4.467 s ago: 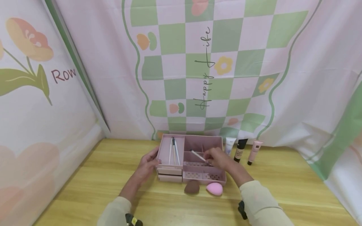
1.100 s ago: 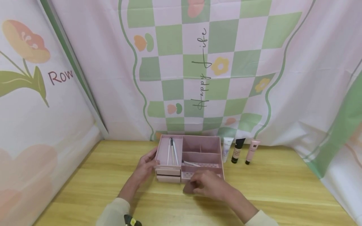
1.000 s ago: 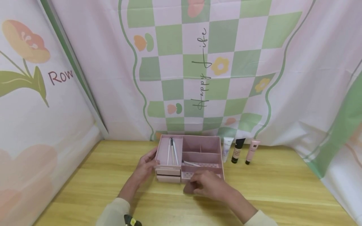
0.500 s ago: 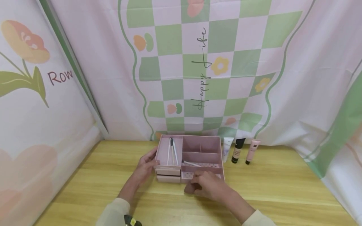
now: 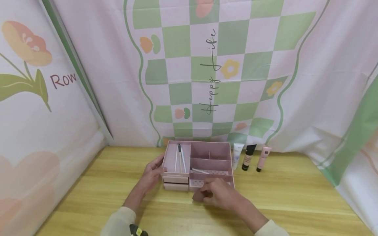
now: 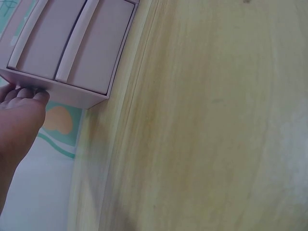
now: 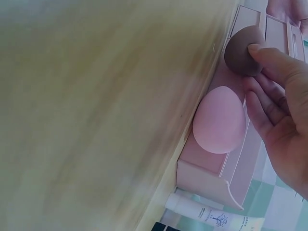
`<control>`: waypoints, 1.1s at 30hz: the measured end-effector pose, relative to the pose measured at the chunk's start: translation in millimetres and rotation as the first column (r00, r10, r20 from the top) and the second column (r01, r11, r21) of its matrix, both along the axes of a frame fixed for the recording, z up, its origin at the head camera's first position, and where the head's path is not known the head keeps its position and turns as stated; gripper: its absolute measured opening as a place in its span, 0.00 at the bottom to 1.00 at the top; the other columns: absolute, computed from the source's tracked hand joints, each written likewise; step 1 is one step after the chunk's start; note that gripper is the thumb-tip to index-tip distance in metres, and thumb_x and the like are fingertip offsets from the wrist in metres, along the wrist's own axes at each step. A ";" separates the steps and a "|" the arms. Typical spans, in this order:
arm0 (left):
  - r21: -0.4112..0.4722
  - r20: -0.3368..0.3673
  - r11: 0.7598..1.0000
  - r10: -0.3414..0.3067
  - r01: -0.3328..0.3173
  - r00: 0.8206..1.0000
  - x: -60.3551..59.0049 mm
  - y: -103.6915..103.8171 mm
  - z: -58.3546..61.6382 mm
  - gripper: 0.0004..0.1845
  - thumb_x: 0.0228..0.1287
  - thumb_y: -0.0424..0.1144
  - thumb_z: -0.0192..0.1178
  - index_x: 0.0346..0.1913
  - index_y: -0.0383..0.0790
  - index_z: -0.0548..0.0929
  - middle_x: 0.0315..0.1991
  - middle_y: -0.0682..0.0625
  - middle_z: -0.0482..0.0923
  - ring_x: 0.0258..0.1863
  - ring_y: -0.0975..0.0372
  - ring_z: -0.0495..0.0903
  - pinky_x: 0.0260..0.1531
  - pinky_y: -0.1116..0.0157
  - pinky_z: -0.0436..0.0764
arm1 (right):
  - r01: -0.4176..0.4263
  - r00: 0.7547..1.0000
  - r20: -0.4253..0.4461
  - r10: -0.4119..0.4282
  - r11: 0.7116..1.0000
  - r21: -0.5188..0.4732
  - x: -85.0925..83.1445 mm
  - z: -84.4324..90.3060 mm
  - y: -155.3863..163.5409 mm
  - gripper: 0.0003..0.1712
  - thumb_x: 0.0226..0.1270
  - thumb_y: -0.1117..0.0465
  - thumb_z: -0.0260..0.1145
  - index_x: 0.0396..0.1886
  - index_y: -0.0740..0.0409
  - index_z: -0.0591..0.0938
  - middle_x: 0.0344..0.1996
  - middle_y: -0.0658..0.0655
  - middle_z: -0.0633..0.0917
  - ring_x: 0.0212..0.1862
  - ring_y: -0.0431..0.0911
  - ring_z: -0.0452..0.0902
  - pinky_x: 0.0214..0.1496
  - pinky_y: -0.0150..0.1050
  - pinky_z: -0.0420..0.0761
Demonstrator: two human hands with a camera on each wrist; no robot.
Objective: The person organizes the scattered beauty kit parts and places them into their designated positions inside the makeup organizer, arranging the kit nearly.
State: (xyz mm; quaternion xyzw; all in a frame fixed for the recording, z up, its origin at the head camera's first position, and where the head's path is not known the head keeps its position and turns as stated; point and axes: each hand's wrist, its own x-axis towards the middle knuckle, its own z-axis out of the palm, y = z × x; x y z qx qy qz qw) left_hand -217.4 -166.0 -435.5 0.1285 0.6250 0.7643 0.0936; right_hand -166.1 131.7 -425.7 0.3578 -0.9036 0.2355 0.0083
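Note:
In the head view, my left hand point(image 5: 152, 175) grips the left side of the pink makeup organizer point(image 5: 175, 179), thumb at its front corner; curled fingers lie against the side wall in the left wrist view. My right hand point(image 5: 220, 194) pinches a brown makeup sponge point(image 5: 198, 196) between thumb and fingers, just in front of the organizer. A pink egg-shaped makeup sponge point(image 7: 219, 120) shows below that hand's fingers in the right wrist view; the hand hides it from the head camera. One makeup brush point(image 5: 200, 171) lies in the organizer's middle compartment, and several slim brushes point(image 5: 180, 159) in its left tray.
Right of the organizer stand a white tube point(image 5: 237, 156), a black-and-beige tube point(image 5: 248, 158) and a pink tube point(image 5: 262, 159). The wooden table point(image 5: 165, 216) meets a printed curtain point(image 5: 203, 82) behind and a printed side panel point(image 5: 68, 114) on the left.
The right hand, earlier holding a brush over the middle compartment, has let it go there and moved forward-left to the brown sponge. Over the last second almost nothing moves; the left hand stays put.

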 end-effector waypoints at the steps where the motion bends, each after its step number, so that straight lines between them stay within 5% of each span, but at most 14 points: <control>1: 0.001 0.002 1.000 0.001 -0.001 1.000 0.1 0.0 0.0 0.41 0.66 0.24 0.50 0.80 0.29 0.47 0.83 0.35 0.39 0.83 0.42 0.42 0.80 0.53 0.50 | 0.001 1.000 0.011 -0.001 1.000 -0.015 -0.1 0.2 0.4 0.16 0.53 0.64 0.77 0.44 0.59 0.90 0.38 0.51 0.88 0.37 0.34 0.81 0.37 0.21 0.84; 15: 0.000 0.007 1.000 0.016 -0.016 1.000 -0.5 0.0 -0.9 0.41 0.65 0.24 0.50 0.80 0.29 0.48 0.83 0.35 0.39 0.83 0.43 0.41 0.81 0.53 0.48 | 0.017 0.996 0.089 0.001 0.978 -0.210 -4.1 1.7 6.5 0.15 0.53 0.66 0.76 0.43 0.60 0.90 0.35 0.50 0.88 0.37 0.34 0.80 0.37 0.25 0.85; 27: 0.011 -0.012 1.000 -0.009 0.009 1.000 0.3 0.0 -1.1 0.42 0.64 0.23 0.48 0.79 0.25 0.44 0.83 0.32 0.37 0.83 0.42 0.39 0.80 0.54 0.49 | 0.048 0.997 0.074 -0.030 0.963 -0.266 -16.6 12.0 13.5 0.16 0.53 0.66 0.77 0.43 0.66 0.89 0.33 0.52 0.88 0.36 0.40 0.84 0.41 0.31 0.90; 33: 0.004 -0.031 1.000 -0.030 0.030 0.999 1.0 -1.4 0.1 0.43 0.64 0.23 0.49 0.79 0.24 0.42 0.82 0.31 0.36 0.82 0.40 0.39 0.78 0.55 0.51 | 0.106 0.991 0.107 -0.078 0.954 -0.282 -22.8 12.0 13.1 0.15 0.54 0.66 0.77 0.43 0.66 0.89 0.32 0.54 0.88 0.36 0.40 0.85 0.39 0.25 0.88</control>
